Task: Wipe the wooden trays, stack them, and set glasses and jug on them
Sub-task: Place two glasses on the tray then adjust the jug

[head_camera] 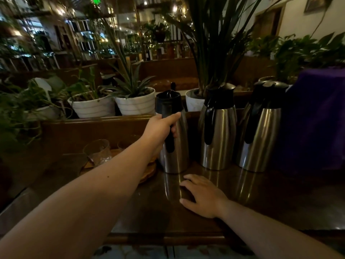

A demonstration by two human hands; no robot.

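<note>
My left hand (160, 128) grips the black handle of a steel jug (175, 146) with a black lid, which stands upright on the dark wooden counter (149, 212) beside the wooden trays. The round wooden trays (149, 171) lie stacked just left of the jug, mostly hidden by my left forearm. A clear glass (97, 152) stands on the trays, and a second glass (124, 144) shows dimly behind it. My right hand (202, 196) rests flat on the counter in front of the jug, fingers spread, holding nothing.
Two more steel jugs (218, 128) (260, 128) stand to the right in a row. A purple cloth-covered object (317, 118) fills the far right. White potted plants (135, 104) line the ledge behind the counter. The counter's front edge (168, 238) runs below my arms.
</note>
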